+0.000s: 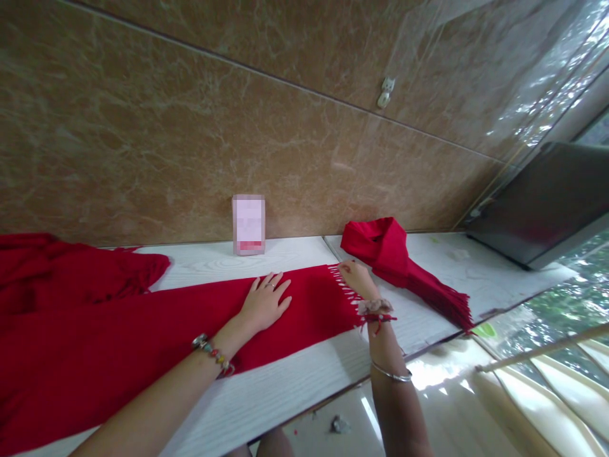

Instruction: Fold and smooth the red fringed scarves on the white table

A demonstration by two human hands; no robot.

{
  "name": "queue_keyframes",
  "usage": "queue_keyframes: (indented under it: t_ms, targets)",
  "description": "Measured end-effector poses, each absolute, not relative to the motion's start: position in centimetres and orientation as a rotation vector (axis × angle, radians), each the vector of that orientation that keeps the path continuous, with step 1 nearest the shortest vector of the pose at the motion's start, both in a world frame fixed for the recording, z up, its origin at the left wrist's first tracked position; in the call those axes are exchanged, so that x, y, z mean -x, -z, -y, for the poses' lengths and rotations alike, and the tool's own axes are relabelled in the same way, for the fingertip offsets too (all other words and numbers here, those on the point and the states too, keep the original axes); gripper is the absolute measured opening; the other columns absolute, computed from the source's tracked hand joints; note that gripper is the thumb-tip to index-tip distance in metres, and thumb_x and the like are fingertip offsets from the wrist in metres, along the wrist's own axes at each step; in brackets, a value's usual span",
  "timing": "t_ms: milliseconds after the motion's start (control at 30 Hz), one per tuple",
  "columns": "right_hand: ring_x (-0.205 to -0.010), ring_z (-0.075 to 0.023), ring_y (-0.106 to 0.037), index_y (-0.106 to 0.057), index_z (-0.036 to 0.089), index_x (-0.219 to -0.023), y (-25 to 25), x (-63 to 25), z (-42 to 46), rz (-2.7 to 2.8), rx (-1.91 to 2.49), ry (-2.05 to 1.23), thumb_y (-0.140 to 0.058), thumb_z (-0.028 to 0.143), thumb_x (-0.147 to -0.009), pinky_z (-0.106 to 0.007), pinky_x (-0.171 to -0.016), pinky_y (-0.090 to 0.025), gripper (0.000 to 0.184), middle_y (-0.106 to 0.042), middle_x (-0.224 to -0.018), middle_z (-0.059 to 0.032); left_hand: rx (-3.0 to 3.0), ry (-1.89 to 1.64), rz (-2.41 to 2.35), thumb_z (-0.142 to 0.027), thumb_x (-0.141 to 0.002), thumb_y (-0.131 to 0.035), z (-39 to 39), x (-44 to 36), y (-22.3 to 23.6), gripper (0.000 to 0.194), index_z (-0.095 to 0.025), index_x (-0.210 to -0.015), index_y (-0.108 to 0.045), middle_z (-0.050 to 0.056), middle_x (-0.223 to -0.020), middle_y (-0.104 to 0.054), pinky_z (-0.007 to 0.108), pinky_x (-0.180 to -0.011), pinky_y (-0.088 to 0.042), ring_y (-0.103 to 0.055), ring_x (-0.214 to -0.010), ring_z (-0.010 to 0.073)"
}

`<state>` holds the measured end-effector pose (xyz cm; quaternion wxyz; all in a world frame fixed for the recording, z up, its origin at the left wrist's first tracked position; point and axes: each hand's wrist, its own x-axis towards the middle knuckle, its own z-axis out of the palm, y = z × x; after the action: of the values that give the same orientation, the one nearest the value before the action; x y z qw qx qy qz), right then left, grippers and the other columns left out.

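Note:
A long red scarf [304, 311] lies flat along the white tabletop, its fringed end toward the right. My left hand [266, 299] rests on the cloth with fingers spread, palm down. At the fringe, my right hand [356, 278] has its fingers curled together at the far corner of the scarf's end; what is between the fingertips is hidden. Just beyond that hand lies a second red scarf [385, 254], looped over itself, its tasselled tail reaching the table's front edge.
More bunched red fabric [71, 270] lies at the left. A pale upright block with a blurred front [248, 225] stands against the brown marbled wall [190, 127]. A dark box-like object [547, 203] occupies the table's right end. A pale chair [547, 387] stands at lower right.

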<state>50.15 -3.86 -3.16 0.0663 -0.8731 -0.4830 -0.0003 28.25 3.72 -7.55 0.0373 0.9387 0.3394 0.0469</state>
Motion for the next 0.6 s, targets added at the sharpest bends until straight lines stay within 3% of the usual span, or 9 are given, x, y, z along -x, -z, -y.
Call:
queue_keyframes:
  t_ms: [100, 233, 300, 433, 600]
  targets:
    - [-0.081, -0.0175, -0.062, -0.068, 0.014, -0.084, 3.4, -49.7, 3.8, 1.425, 2.683, -0.048, -0.043, 0.018, -0.080, -0.021, -0.068, -0.041, 0.025, -0.068, -0.086, -0.0107, -2.875, -0.137, -1.042, -0.038, -0.089, -0.032, -3.7, -28.3, 7.5, 0.045, -0.022, -0.131, -0.038, 0.005, -0.140, -0.030, 0.044, -0.103, -0.021, -0.024, -0.129, 0.0227]
    - [-0.079, -0.0232, -0.063, -0.066, 0.006, -0.091, 3.2, -50.9, 4.9, 1.204, 2.808, -0.010, -0.038, 0.016, -0.080, -0.025, -0.060, -0.042, 0.032, -0.066, -0.088, -0.0206, -2.857, -0.118, -1.045, -0.038, -0.089, -0.032, -3.7, -28.4, 7.4, 0.046, -0.022, -0.131, -0.038, 0.006, -0.140, -0.030, 0.044, -0.103, -0.020, -0.023, -0.129, 0.0228]
    - [-0.082, -0.0220, -0.063, -0.065, 0.008, -0.095, 2.9, -51.2, 5.1, 1.189, 2.794, 0.019, -0.035, 0.015, -0.082, -0.024, -0.062, -0.042, 0.034, -0.066, -0.092, -0.0194, -2.858, -0.126, -1.046, -0.038, -0.089, -0.032, -3.8, -28.4, 7.5, 0.046, -0.022, -0.131, -0.038, 0.006, -0.140, -0.030, 0.045, -0.103, -0.020, -0.024, -0.129, 0.0228]
    - [-0.085, -0.0151, -0.061, -0.067, 0.017, -0.091, 3.1, -50.4, 4.1, 1.376, 2.659, 0.005, -0.038, 0.018, -0.083, -0.018, -0.069, -0.040, 0.030, -0.068, -0.092, -0.0079, -2.860, -0.140, -1.041, -0.038, -0.088, -0.032, -3.8, -28.4, 7.6, 0.046, -0.022, -0.130, -0.039, 0.006, -0.139, -0.031, 0.044, -0.103, -0.020, -0.024, -0.129, 0.0229]
    - [-0.076, -0.0208, -0.064, -0.069, 0.010, -0.082, 3.7, -51.0, 4.3, 1.308, 2.720, -0.013, -0.041, 0.014, -0.079, -0.023, -0.064, -0.042, 0.028, -0.068, -0.082, -0.0161, -2.860, -0.160, -1.035, -0.039, -0.088, -0.033, -3.9, -28.4, 7.7, 0.046, -0.022, -0.130, -0.039, 0.005, -0.139, -0.031, 0.044, -0.103, -0.020, -0.024, -0.129, 0.0232]
